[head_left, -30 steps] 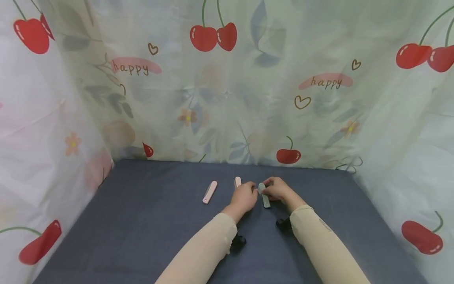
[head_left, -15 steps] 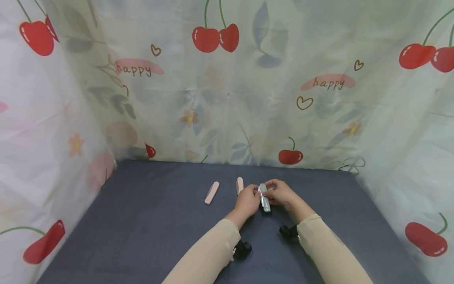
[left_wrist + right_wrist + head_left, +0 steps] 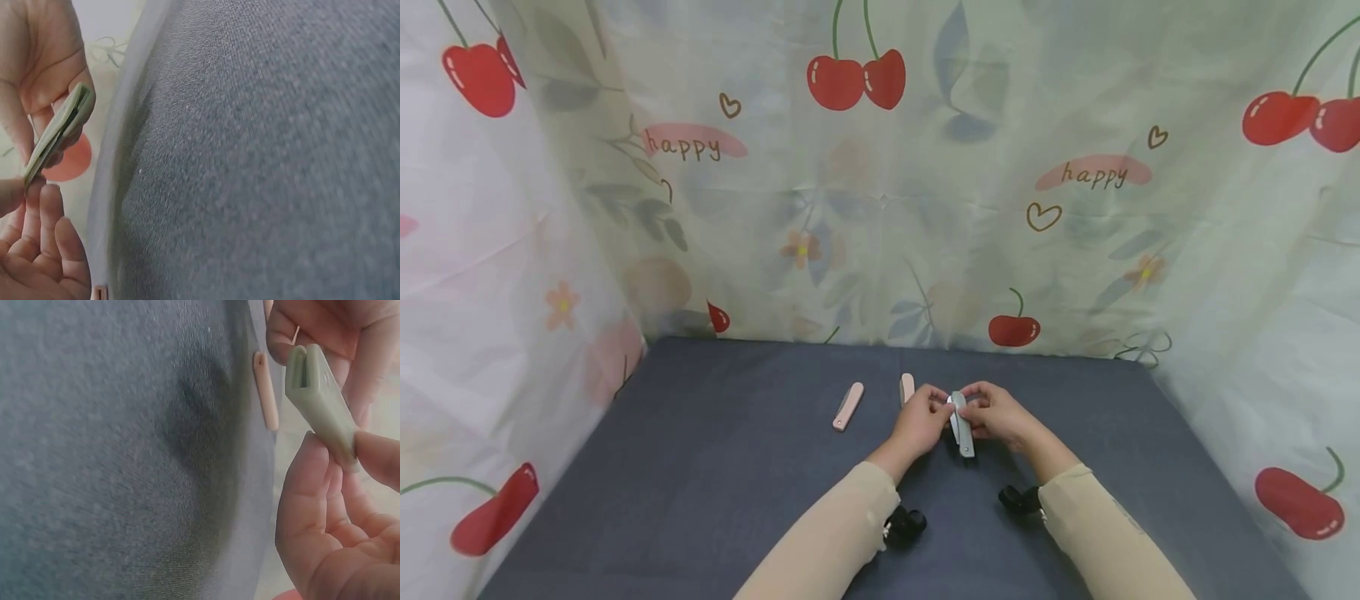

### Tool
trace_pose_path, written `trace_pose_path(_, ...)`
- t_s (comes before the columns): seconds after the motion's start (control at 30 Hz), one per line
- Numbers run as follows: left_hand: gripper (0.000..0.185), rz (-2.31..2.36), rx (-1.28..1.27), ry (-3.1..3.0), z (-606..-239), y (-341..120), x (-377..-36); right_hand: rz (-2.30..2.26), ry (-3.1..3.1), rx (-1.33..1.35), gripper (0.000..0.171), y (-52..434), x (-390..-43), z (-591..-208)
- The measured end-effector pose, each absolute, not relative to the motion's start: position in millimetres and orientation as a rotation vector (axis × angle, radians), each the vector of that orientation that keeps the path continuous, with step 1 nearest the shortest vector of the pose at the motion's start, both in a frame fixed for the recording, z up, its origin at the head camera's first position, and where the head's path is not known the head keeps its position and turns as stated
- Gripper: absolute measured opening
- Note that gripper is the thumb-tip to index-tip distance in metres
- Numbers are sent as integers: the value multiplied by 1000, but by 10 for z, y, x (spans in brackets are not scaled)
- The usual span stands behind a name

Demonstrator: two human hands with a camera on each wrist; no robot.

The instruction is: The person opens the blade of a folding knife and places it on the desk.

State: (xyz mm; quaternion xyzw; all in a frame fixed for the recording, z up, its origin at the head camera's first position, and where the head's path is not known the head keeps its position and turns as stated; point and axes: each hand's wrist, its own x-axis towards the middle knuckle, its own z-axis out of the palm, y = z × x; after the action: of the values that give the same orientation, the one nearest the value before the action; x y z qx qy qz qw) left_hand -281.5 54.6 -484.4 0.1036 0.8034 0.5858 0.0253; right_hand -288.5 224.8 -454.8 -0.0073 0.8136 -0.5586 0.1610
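Note:
Both hands hold a sage-green folded tool (image 3: 962,427) just above the dark grey table (image 3: 715,467), near its middle. My right hand (image 3: 973,409) grips its side between thumb and fingers. My left hand (image 3: 942,406) pinches its far end. In the left wrist view the green tool (image 3: 59,134) runs slantwise between the right hand (image 3: 37,56) above and the left hand (image 3: 28,206) below. The right wrist view has the green tool (image 3: 319,403) with a slot in its end, the right hand (image 3: 337,487) under it and the left hand (image 3: 325,328) above.
Two pink folded tools lie on the table: one (image 3: 847,406) to the left, one (image 3: 907,387) partly hidden behind my left hand. A pink tool (image 3: 269,390) also appears in the right wrist view. Cherry-print cloth (image 3: 880,208) walls the table on three sides.
The green tool has come up off the table and drawn slightly nearer to me, held by both hands. The pink tools have not moved.

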Motion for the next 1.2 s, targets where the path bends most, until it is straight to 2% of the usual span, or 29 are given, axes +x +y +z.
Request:
trace_pose_path(0.23, 15, 1860, 340, 2376, -4860, 477, -2796, -1597, 2307, -92, 32, 2224, -2796, -4517)
trace_pose_path(0.77, 15, 1749, 553, 2222, -4699, 281, -2654, -1607, 2233, -218, 29, 2185, -2666, -4534)
trace_pose_path(1.2, 15, 1727, 567, 2299, -4693, 199, -2614, -1624, 2206, -285, 30, 2208, -2584, -4433)
